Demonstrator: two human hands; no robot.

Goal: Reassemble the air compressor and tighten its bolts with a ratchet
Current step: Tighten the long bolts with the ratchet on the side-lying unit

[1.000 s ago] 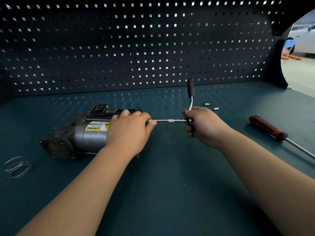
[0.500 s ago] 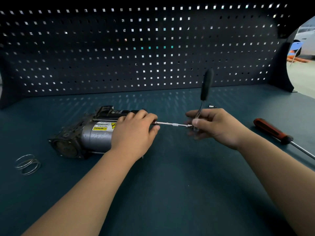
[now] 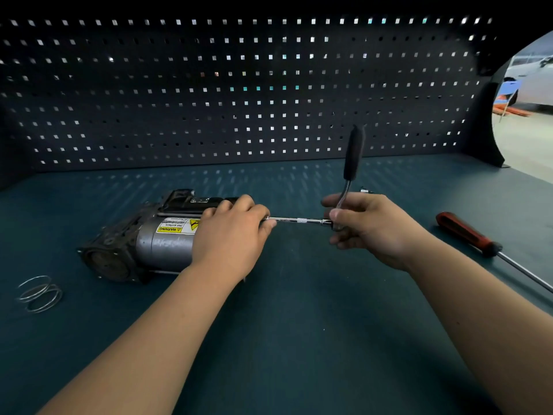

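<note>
The air compressor point(image 3: 155, 241) lies on its side on the blue bench, a grey cylinder with a yellow warning label and a dark end block at the left. My left hand point(image 3: 230, 235) grips its right end and hides the bolt there. A thin silver extension bar point(image 3: 299, 220) runs from under that hand rightwards to the head of the ratchet point(image 3: 351, 163). The ratchet's black handle stands up and leans slightly right. My right hand point(image 3: 371, 226) pinches the ratchet head with thumb and fingers.
A red-handled screwdriver point(image 3: 466, 235) lies at the right, its shaft pointing to the bench's right edge. A small silver socket point(image 3: 365, 190) sits behind my right hand. A coiled wire spring point(image 3: 39, 293) lies at the front left. A dark pegboard point(image 3: 239, 85) walls the back.
The ratchet handle has swung from leaning slightly left to leaning right. My right hand loosened from a full grip on the head to a fingertip pinch. The left hand stayed on the compressor.
</note>
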